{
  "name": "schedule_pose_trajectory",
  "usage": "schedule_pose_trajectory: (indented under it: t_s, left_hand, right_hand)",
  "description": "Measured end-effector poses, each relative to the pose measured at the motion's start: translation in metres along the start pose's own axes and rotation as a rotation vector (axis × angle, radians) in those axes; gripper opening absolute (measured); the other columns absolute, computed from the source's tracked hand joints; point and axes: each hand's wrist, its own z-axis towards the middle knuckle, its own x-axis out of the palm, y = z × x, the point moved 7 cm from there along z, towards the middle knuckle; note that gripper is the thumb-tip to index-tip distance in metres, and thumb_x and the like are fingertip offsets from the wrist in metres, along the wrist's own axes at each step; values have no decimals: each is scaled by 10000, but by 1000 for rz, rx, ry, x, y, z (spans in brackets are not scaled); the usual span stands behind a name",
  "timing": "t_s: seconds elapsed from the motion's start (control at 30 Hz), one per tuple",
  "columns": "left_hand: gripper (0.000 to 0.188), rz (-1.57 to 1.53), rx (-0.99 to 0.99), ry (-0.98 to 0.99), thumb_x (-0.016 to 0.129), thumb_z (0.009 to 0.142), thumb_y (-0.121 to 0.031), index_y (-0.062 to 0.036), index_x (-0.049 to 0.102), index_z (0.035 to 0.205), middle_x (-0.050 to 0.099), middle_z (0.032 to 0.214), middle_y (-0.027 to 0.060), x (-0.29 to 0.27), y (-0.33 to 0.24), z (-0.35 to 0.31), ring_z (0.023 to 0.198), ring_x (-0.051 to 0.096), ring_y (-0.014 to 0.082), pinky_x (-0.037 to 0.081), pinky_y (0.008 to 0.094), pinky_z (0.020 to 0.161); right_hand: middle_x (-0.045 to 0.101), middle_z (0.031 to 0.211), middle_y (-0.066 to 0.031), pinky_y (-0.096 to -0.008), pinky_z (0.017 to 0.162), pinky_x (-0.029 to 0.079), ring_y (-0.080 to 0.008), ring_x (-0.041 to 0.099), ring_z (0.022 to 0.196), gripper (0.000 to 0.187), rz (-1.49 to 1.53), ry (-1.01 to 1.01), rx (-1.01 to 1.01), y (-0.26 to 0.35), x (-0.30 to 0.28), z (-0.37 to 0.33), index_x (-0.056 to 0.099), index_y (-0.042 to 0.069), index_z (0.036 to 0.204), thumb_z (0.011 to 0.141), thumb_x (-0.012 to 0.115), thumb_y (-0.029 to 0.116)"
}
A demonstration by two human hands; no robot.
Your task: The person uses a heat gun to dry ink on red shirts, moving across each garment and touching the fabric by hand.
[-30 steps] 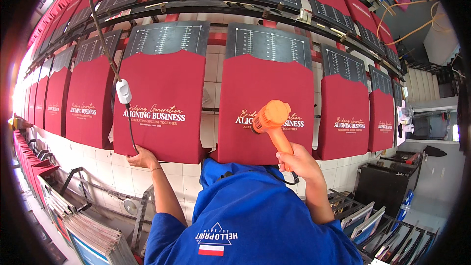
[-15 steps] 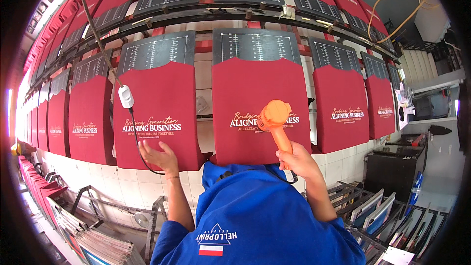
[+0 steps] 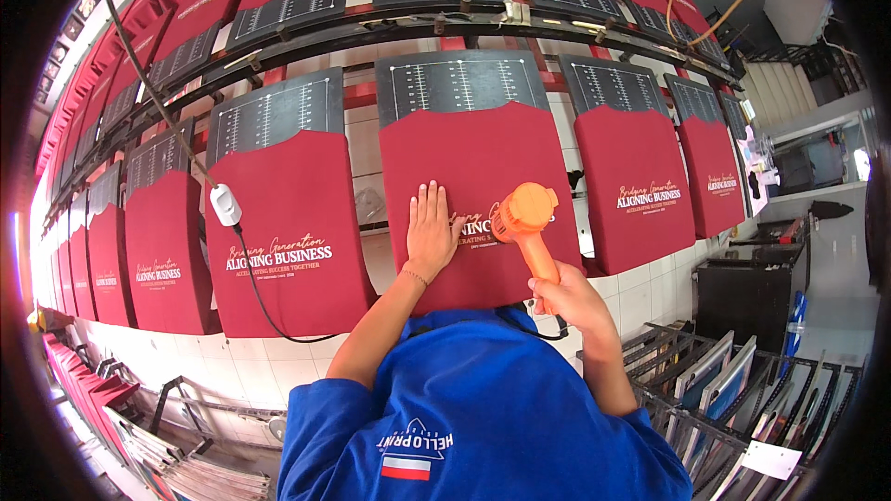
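My left hand (image 3: pixel 431 230) lies flat on the middle red T-shirt (image 3: pixel 473 153), fingers stretched out, covering the left part of its white and gold print. Closed round the handle of an orange hair dryer (image 3: pixel 527 211) is my right hand (image 3: pixel 574 299). The dryer's head is over the right part of that print; its distance from the cloth I cannot tell. The shirt is stretched over a dark board (image 3: pixel 462 79) with white ruled markings, whose far end is uncovered. Part of a black cord (image 3: pixel 557 331) shows below my right hand.
A white cord connector (image 3: pixel 225 205) hangs over the red shirt (image 3: pixel 283 190) on the left. Several more shirt-covered boards line both sides and a far row, behind a dark metal rail (image 3: pixel 371 23). Racks of framed screens (image 3: pixel 719 380) stand at lower right.
My left hand has come from over the left shirt's lower edge to rest flat on the middle shirt. The hair dryer stays in my right hand. The view has shifted slightly.
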Motion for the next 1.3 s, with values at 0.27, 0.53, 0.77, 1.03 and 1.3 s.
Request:
schedule_pose_trajectory:
  t_s: [0.27, 0.53, 0.77, 1.03, 1.3]
  left_hand:
    - [709, 72, 140, 173, 459, 968, -427, 61, 299, 1457, 272, 1543, 212, 5, -20, -28, 1453, 212, 344, 156, 464, 1195]
    - [692, 149, 89, 123, 390, 994, -433, 60, 282, 1466, 249, 1554, 211, 8, 1, -1, 1462, 185, 342, 138, 467, 1198]
    - [659, 156, -8, 71, 355, 1011, -410, 66, 288, 1461, 244, 1553, 222, 15, 4, 28, 1460, 181, 354, 140, 476, 1193]
    - [679, 134, 108, 133, 413, 988, -416, 67, 309, 1453, 258, 1548, 218, 10, -26, -21, 1449, 215, 353, 159, 468, 1190]
    - [717, 122, 141, 271, 440, 976, -421, 75, 265, 1465, 228, 1557, 226, -1, -27, -70, 1464, 174, 355, 139, 466, 1197]
  right_hand:
    - [582, 746, -24, -266, 561, 509, -99, 592, 595, 167, 57, -21, -2, -7, -17, -2, 559, 6, 1000, 908, 620, 131]
    - [575, 753, -25, -254, 540, 503, -92, 579, 577, 156, 123, -77, -30, -10, -26, -4, 551, 27, 973, 912, 622, 152]
    - [570, 747, -18, -254, 545, 504, -84, 571, 574, 147, 133, -120, -13, -15, -41, -7, 554, 37, 955, 911, 620, 161]
    - [561, 740, -21, -250, 524, 493, -97, 574, 556, 162, 158, -191, -57, -20, -55, -11, 555, 24, 943, 905, 625, 165]
    - [567, 745, -28, -252, 510, 480, -113, 587, 560, 172, 200, -233, -113, -34, -73, -17, 564, 19, 934, 906, 626, 177]
